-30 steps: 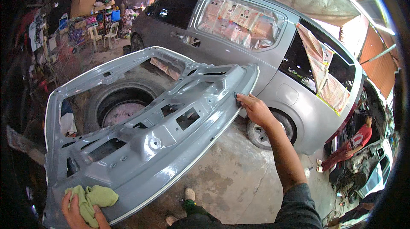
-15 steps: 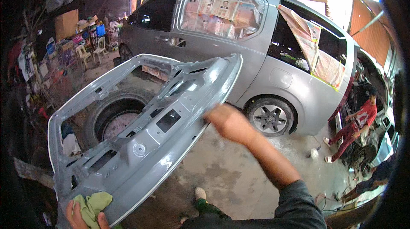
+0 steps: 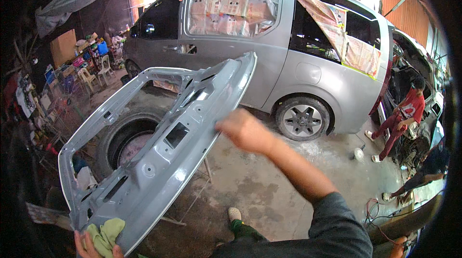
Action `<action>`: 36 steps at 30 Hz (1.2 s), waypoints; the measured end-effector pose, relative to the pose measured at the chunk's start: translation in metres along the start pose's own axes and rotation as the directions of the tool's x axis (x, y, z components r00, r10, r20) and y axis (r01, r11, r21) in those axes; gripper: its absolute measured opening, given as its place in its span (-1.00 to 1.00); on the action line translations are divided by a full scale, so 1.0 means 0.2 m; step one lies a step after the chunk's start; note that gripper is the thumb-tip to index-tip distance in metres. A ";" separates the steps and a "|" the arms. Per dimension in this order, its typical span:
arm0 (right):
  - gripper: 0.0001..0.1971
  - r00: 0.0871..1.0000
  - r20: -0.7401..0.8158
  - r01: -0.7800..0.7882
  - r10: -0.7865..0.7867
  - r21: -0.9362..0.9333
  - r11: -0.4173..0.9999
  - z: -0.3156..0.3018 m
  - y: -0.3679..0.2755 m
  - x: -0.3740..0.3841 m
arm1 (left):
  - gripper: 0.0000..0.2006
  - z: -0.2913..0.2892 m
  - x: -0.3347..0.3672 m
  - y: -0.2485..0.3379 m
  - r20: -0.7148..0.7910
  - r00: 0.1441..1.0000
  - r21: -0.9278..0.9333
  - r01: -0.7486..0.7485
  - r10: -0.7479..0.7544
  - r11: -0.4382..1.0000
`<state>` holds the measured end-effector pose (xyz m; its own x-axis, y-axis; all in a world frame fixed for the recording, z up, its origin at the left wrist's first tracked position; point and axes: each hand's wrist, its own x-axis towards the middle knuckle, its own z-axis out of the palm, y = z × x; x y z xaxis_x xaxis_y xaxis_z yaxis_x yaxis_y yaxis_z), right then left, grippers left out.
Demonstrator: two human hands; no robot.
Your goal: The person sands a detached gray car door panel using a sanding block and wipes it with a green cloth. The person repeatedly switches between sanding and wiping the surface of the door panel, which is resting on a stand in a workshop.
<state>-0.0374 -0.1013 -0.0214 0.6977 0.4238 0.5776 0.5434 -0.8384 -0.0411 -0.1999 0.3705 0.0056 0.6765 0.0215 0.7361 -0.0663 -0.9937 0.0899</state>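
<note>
Left hand [image 3: 86, 246]: lower left of the frame, partly cut off by the bottom edge; fingers bent and set apart from the thumb, a bunched cloth [image 3: 109, 235] held between them. Palm out of sight.

Cloth: light green, crumpled, against the near end of the door panel.

Right hand [image 3: 245, 132]: centre of the frame, blurred; fingers curled in, fingertips at the panel's right-hand edge. Whether they pinch anything small, cannot tell.

Door panel [image 3: 166, 167]: grey, glossy, with cut-outs and a large window opening; slanting from lower left to upper centre.

Tyre [image 3: 105, 147]: dark, left of centre, seen through the window opening.

Van [image 3: 269, 77]: silver-grey, across the upper half, paper over some windows.
</note>
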 end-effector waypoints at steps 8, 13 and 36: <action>-0.71 0.913 -0.334 0.380 -0.232 0.495 0.781 0.17 -0.92 0.03 | -0.28 -0.07 0.00 -0.06 -0.124 0.981 -0.044 -0.155 0.149 0.987; -0.70 0.877 -0.125 -0.014 0.464 0.958 0.285 0.19 -0.98 -0.29 | -0.51 0.08 -0.25 0.12 -0.087 0.944 -0.396 -0.325 0.317 0.859; -0.73 0.293 0.486 -0.406 0.824 0.843 -0.353 0.38 -1.01 -1.12 | -0.82 0.88 -0.71 0.91 0.721 0.300 -0.325 0.942 0.625 -0.078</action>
<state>-0.2686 -0.0006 -0.2050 0.8787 -0.3999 -0.2606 -0.0815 0.4122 -0.9074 -0.1793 0.1679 -0.2011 0.6905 -0.6934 -0.2062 0.4042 0.1335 0.9049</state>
